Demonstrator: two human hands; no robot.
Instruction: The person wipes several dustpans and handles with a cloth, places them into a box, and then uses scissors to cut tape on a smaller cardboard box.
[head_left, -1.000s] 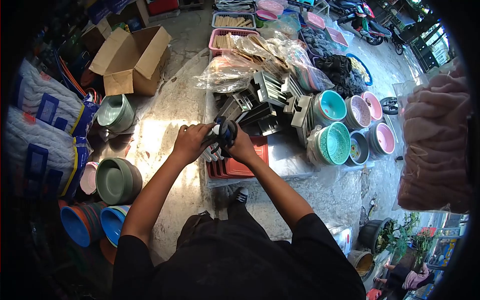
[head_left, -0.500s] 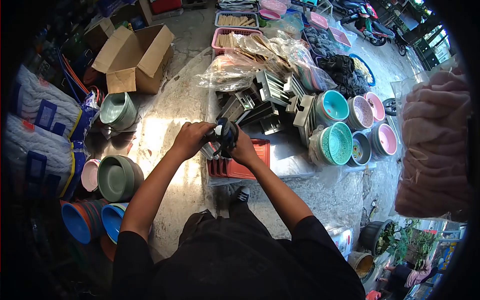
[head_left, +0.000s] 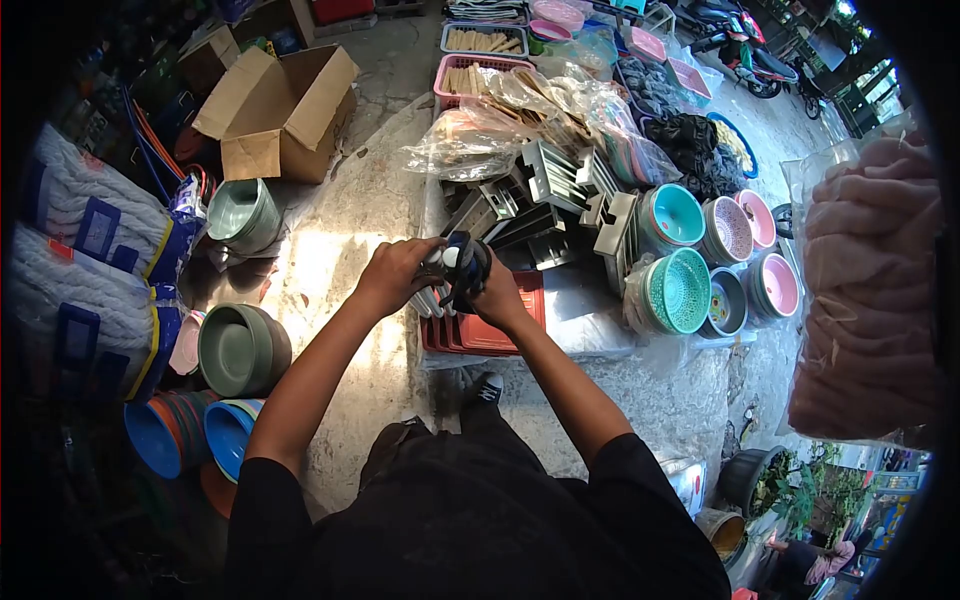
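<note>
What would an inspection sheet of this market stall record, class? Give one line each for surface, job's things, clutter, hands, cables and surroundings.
Surface: pale sunlit concrete ground, partly covered by goods.
Job's things: dark blue-black bundled item with pale sticks, held above the stacked red plastic trays.
Clutter: teal perforated plastic baskets, grey plastic racks, green plastic bowls, open brown cardboard box.
Hands: left hand and right hand both grip the bundle.
Cables: nothing seen.
Surroundings: parked motorbike, potted plants.
</note>
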